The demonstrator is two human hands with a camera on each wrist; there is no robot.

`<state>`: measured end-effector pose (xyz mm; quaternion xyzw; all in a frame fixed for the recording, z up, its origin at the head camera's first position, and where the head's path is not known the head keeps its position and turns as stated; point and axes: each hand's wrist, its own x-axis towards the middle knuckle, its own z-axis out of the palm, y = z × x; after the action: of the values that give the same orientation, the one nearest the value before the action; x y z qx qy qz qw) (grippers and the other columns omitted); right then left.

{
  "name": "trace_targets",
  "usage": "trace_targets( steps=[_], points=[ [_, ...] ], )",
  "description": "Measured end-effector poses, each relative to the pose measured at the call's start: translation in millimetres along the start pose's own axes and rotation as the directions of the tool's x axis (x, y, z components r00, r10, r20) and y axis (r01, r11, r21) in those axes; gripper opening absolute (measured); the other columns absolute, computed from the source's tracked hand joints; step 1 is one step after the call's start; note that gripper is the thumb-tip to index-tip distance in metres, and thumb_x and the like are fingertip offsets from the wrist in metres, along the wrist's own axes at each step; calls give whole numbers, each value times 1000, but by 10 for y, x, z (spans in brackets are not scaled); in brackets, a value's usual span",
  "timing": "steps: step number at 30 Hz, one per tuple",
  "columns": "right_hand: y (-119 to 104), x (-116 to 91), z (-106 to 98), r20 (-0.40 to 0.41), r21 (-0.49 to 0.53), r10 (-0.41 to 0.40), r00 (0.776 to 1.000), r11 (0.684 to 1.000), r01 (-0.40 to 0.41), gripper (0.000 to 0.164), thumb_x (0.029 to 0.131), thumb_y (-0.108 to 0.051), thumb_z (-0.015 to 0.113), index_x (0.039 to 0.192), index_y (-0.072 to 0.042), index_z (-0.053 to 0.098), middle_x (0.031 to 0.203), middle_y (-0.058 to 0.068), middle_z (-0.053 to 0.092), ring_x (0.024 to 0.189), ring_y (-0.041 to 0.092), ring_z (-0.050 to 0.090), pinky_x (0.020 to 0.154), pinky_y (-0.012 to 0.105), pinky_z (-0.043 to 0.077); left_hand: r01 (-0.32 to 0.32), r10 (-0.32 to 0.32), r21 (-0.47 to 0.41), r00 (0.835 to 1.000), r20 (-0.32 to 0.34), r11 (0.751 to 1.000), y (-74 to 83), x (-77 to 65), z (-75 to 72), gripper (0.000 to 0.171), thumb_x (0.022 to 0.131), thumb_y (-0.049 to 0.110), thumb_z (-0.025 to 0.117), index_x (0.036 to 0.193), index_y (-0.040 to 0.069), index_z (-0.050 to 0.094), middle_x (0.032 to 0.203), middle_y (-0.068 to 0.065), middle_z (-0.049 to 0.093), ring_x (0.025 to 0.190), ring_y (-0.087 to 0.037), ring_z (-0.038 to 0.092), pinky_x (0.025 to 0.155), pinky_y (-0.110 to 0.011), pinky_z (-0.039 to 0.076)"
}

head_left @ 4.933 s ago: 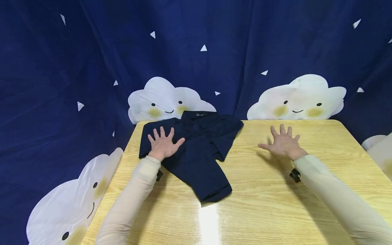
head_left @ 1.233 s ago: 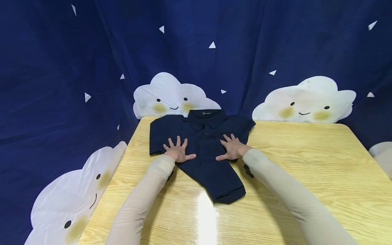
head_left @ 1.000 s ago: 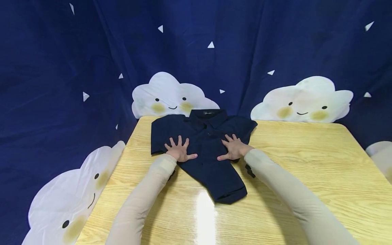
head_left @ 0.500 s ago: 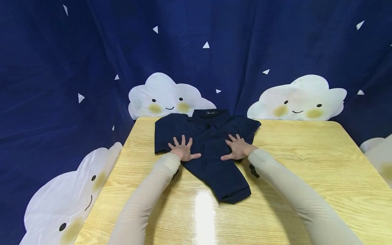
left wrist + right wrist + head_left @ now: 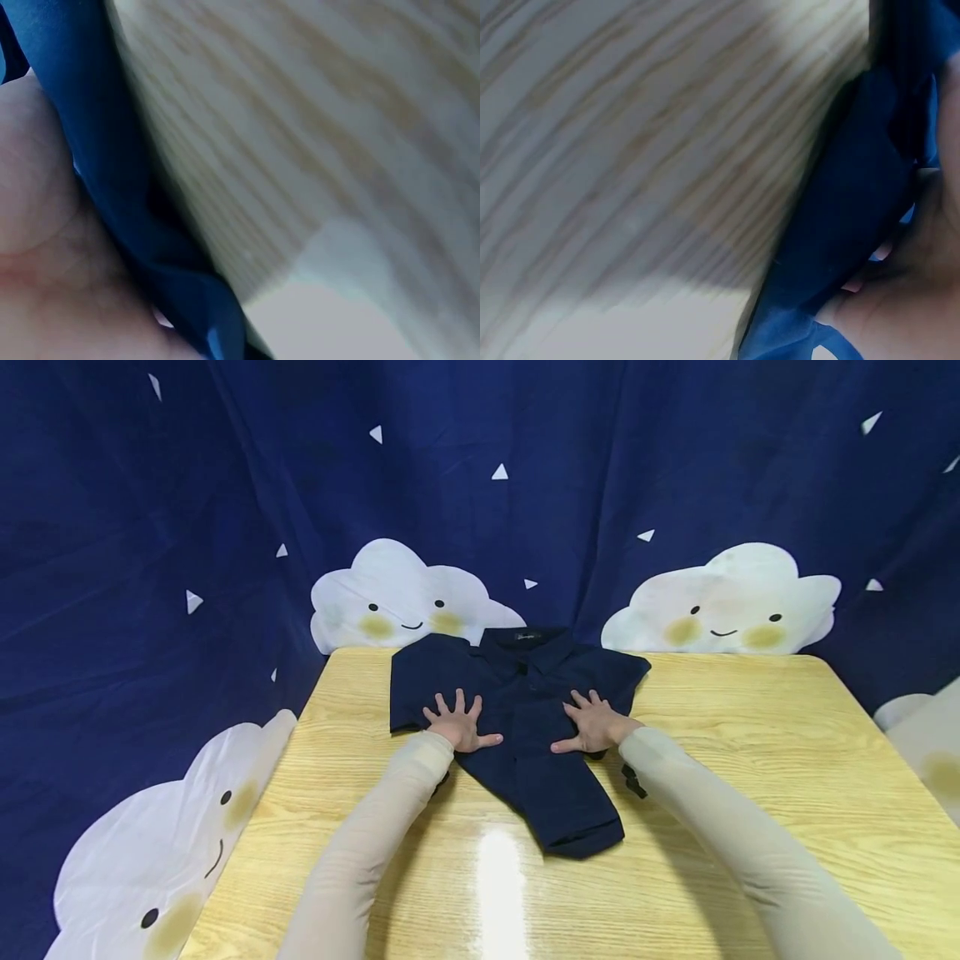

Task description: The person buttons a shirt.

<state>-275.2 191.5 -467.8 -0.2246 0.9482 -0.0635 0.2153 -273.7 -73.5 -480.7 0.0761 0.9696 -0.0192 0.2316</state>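
Observation:
A navy short-sleeved shirt (image 5: pixel 547 789) lies on the table, its collar at the far edge and its lower part narrowed toward a folded hem. My left hand (image 5: pixel 459 727) rests on the shirt's left side with fingers spread, near the left sleeve. On the right side my right hand (image 5: pixel 592 727) also lies on the cloth, fingers spread and thumb pointing inward. In the left wrist view the palm (image 5: pixel 37 172) sits against the shirt's edge. The right wrist view shows the other palm (image 5: pixel 915 300) beside a cloth fold, most of its fingers hidden.
The light wooden table (image 5: pixel 750 760) extends to both sides and in front of the shirt. A dark blue curtain (image 5: pixel 480 485) with white clouds hangs behind and to the left. A bright reflection lies near the front. Dark wrist cameras sit under both wrists.
Earlier my right hand was above the bare table at right; it came left onto the shirt. Over the last second both hands and the shirt have shifted slightly right together.

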Motion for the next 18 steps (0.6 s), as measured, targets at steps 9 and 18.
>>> trace_targets(
  steps=[9, 18],
  points=[
    [116, -101, 24, 2, -18, 23, 1000, 1000, -23, 102, 82, -70, 52, 147, 3, 23, 152, 29, 7, 133, 56, 2, 103, 64, 14, -19, 19, -4, 1000, -4, 1000, 148, 32, -14, 94, 81, 81, 27, 152, 28, -2, 157, -11, -9, 138, -45, -6, 105, -64, 8],
    [243, -192, 33, -6, -29, 27, 1000, 999, -28, 103, 81, -71, 51, 146, 4, 24, 151, 30, 8, 133, 57, 5, 102, 65, 17, -35, 35, 5, 999, -11, 999, 294, 69, -30, 92, 82, 79, 31, 152, 28, 0, 157, -12, -8, 138, -47, -5, 104, -65, 9]
  ],
)
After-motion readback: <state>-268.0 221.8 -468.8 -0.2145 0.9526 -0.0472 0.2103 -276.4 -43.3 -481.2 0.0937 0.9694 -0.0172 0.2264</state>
